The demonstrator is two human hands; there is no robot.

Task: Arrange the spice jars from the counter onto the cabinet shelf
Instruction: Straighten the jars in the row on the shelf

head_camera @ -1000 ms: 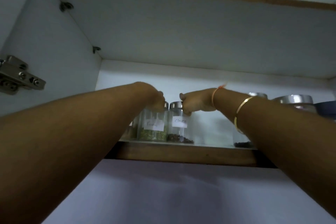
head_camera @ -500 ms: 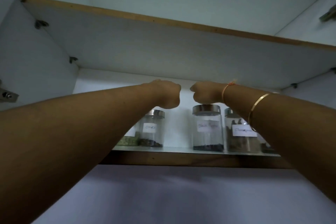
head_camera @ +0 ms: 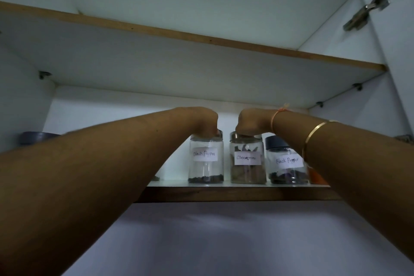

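Three labelled glass jars stand in a row on the cabinet shelf (head_camera: 235,194). My left hand (head_camera: 205,123) grips the steel lid of the left jar, labelled Black Pepper (head_camera: 206,163). My right hand (head_camera: 252,122) grips the lid of the middle jar, labelled Cinnamon (head_camera: 247,161). Both hands come down on the lids from above with fingers curled. A shorter dark-lidded jar, also labelled Black Pepper (head_camera: 286,163), stands just right of them, partly behind my right forearm.
An orange container (head_camera: 315,177) peeks out behind my right wrist. A dark lid (head_camera: 37,138) shows at the far left of the shelf. An upper shelf (head_camera: 201,40) hangs above, with a door hinge (head_camera: 365,12) at top right.
The view has shifted right along the shelf. My hands left the earlier jars: the left now grips the Black Pepper jar, the right the Cinnamon jar.
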